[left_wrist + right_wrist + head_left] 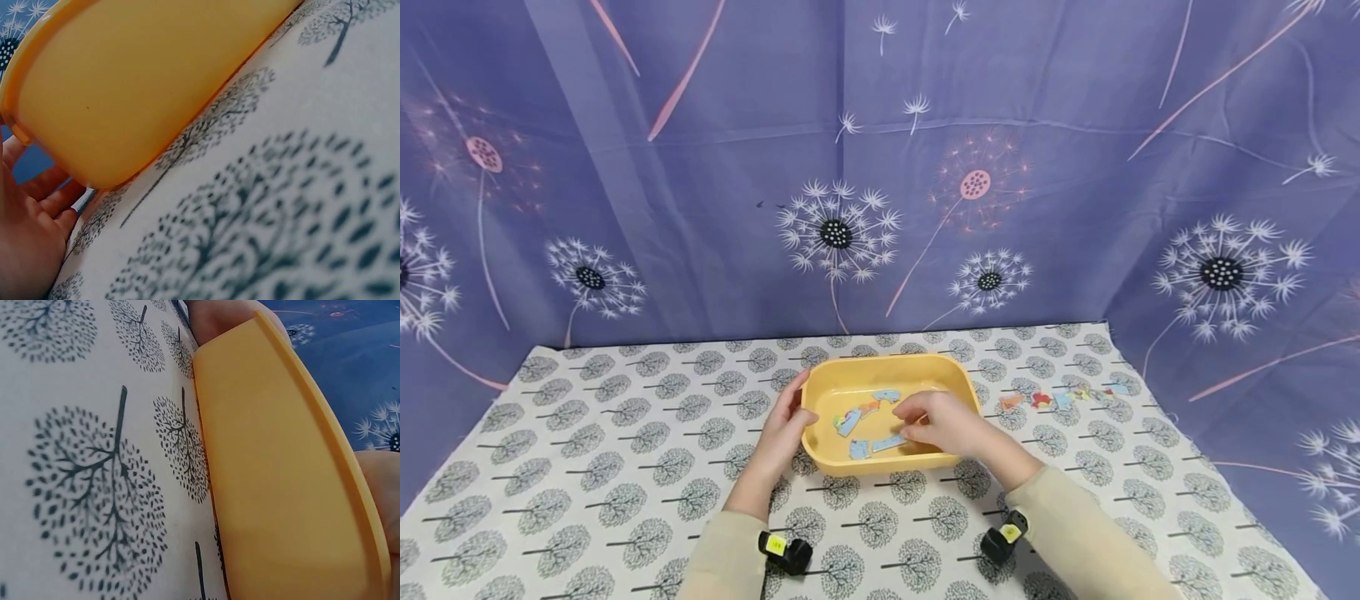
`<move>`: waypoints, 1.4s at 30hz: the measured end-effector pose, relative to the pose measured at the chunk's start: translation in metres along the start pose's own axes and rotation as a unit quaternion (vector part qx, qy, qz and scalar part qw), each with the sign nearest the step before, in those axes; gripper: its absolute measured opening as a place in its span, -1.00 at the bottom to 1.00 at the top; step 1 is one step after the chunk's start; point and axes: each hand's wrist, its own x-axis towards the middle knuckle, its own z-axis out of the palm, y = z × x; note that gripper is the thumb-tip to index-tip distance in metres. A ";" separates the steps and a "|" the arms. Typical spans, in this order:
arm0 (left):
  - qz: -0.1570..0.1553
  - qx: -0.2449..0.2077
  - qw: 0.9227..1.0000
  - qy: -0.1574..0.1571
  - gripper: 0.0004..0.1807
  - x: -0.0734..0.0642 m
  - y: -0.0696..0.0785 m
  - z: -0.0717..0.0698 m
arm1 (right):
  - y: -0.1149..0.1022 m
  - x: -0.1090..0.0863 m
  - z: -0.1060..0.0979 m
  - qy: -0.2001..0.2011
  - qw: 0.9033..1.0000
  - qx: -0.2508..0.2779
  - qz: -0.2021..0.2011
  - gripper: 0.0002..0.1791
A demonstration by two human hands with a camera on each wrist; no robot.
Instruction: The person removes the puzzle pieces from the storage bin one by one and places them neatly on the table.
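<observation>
A yellow plastic basin (842,372) stands on the cloth in front of me. My left hand (781,429) grips its left rim, thumb over the edge and fingers along the outside; the left wrist view shows those fingers (47,190) against the outer wall. Inside the basin lie several flat, puzzle-like pieces, mostly light blue. My right hand (943,421) reaches over the right part of the basin, fingers bent, close to a long blue piece (889,443). Whether its fingertips hold a piece is hidden. In the right wrist view the basin wall covers most of that hand.
Right of the basin, a row of small colourful pieces lies on the tree-patterned cloth (647,467), among them an orange piece (1011,402) and a red piece (1041,400). A purple dandelion-print curtain (737,250) hangs behind the table and along its right side.
</observation>
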 end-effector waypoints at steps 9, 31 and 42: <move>0.002 -0.002 1.000 0.005 -0.21 0.000 0.001 0.001 | 0.008 0.014 0.008 -0.037 0.999 0.016 -0.006 -0.72; 0.017 -0.009 1.000 -0.005 -0.20 0.000 0.002 -0.002 | 0.007 0.016 0.013 -0.059 0.997 -0.037 0.025 -0.94; 0.014 -0.011 1.000 -0.002 -0.20 0.001 0.000 -0.002 | 0.010 0.015 0.009 -0.029 0.998 0.045 0.020 -0.92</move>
